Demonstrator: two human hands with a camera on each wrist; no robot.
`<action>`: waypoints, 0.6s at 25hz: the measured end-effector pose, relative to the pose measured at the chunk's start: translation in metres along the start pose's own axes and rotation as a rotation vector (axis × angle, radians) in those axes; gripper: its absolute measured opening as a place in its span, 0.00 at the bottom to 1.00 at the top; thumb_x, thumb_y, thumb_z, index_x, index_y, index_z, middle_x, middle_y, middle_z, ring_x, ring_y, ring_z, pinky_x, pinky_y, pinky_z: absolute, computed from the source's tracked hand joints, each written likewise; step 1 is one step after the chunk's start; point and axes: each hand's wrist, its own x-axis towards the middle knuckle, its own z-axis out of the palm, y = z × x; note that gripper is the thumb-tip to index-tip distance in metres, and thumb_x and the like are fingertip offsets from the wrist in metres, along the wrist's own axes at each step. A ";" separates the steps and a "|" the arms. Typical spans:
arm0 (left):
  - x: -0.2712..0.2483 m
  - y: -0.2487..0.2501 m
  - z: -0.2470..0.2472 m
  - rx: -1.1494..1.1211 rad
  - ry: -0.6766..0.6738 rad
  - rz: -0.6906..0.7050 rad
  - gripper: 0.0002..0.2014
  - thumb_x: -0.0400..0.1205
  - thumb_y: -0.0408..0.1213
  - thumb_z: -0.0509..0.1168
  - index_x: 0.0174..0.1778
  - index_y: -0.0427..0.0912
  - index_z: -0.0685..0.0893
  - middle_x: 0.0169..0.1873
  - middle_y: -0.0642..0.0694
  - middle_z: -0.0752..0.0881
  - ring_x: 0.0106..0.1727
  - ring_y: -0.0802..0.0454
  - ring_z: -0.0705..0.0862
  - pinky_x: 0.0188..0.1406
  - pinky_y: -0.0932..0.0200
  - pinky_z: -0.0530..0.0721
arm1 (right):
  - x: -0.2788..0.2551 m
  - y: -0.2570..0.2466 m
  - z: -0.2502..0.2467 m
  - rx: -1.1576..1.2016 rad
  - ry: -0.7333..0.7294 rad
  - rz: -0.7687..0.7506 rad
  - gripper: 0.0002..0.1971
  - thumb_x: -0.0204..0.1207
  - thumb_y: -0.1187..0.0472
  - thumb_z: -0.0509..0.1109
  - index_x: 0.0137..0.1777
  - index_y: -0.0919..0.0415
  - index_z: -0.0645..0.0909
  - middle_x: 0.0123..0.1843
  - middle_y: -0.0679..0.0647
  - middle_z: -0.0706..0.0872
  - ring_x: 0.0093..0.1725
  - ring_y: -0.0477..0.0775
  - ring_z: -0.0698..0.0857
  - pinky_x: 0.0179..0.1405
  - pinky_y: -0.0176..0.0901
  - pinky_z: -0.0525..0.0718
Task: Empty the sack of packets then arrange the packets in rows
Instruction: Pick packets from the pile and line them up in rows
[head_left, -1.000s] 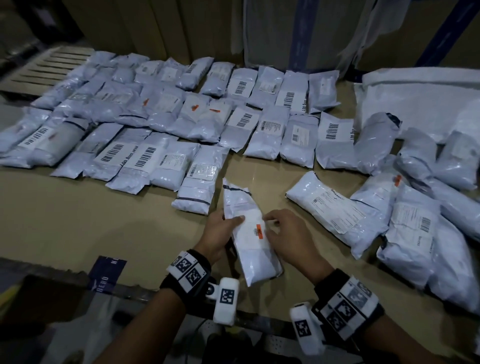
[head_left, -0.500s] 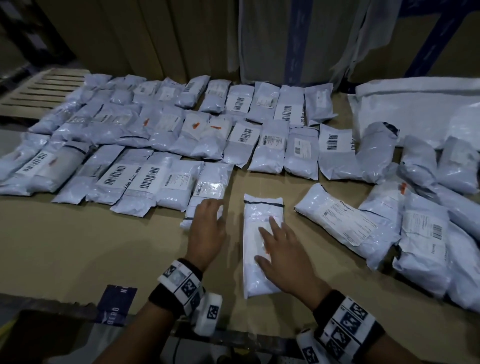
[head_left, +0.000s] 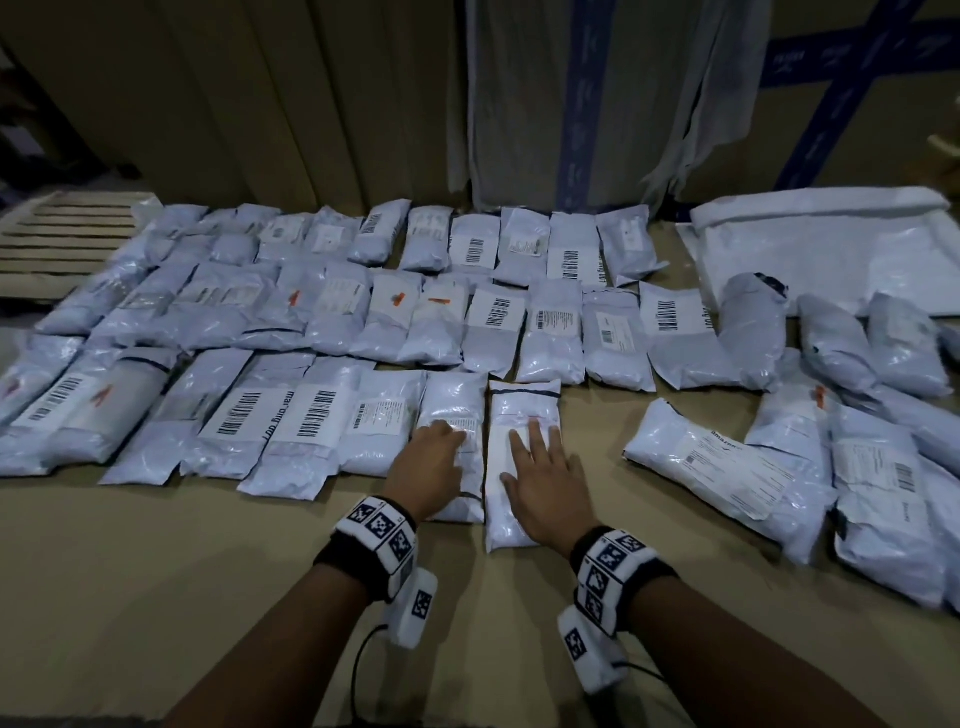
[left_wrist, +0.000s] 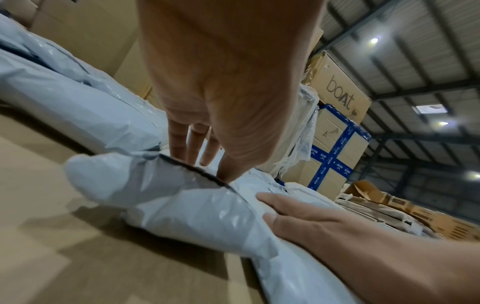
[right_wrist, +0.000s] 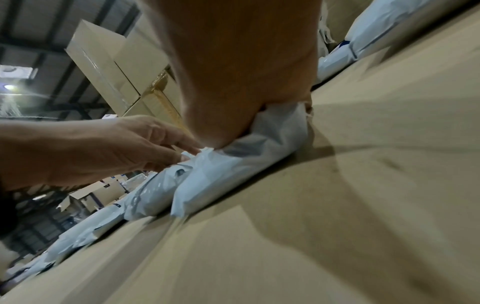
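Already the right hand (head_left: 540, 478) lay flat, fingers straight and spread, on the newest packet (head_left: 519, 457), pressing it to the table (head_left: 156, 597) without gripping it. That packet sat at the right end of the front row (head_left: 234, 431), its long axis running away from the person, parallel to its neighbour (head_left: 457, 415) and just beside it, perhaps touching along the edge. The left hand (head_left: 431, 467) rested on that neighbour, fingers loosely bent over its top and grasping nothing, so far as the head view showed.

Further right, well apart from the row's end, lay the unsorted pile (head_left: 831, 441); its nearest packet (head_left: 722, 473) lay slantwise, one end pointing toward the row. It lay to the right of both hands, so the right hand was clearly nearer and, in my judgement, the natural one to fetch it; it would need turning to match the row. The emptied sack (head_left: 831, 244) lay flat behind the pile.
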 end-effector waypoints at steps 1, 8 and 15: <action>0.000 0.000 0.000 0.005 -0.003 0.009 0.17 0.79 0.35 0.65 0.65 0.41 0.79 0.62 0.42 0.78 0.64 0.42 0.77 0.58 0.50 0.81 | 0.005 -0.002 0.000 -0.005 -0.007 0.009 0.31 0.85 0.43 0.45 0.85 0.55 0.49 0.87 0.59 0.44 0.85 0.66 0.47 0.76 0.68 0.61; -0.008 -0.002 -0.002 0.034 0.077 0.108 0.24 0.79 0.33 0.63 0.73 0.41 0.73 0.67 0.42 0.76 0.67 0.43 0.75 0.56 0.49 0.83 | -0.002 -0.015 -0.011 0.262 0.282 0.245 0.21 0.80 0.56 0.61 0.72 0.59 0.73 0.76 0.64 0.69 0.70 0.67 0.72 0.63 0.54 0.77; 0.007 0.004 -0.005 0.062 0.090 0.218 0.15 0.77 0.32 0.60 0.60 0.38 0.81 0.56 0.40 0.79 0.59 0.40 0.77 0.48 0.46 0.83 | -0.005 -0.006 -0.019 0.404 0.240 0.176 0.18 0.77 0.62 0.65 0.67 0.57 0.76 0.68 0.58 0.75 0.64 0.61 0.77 0.63 0.51 0.76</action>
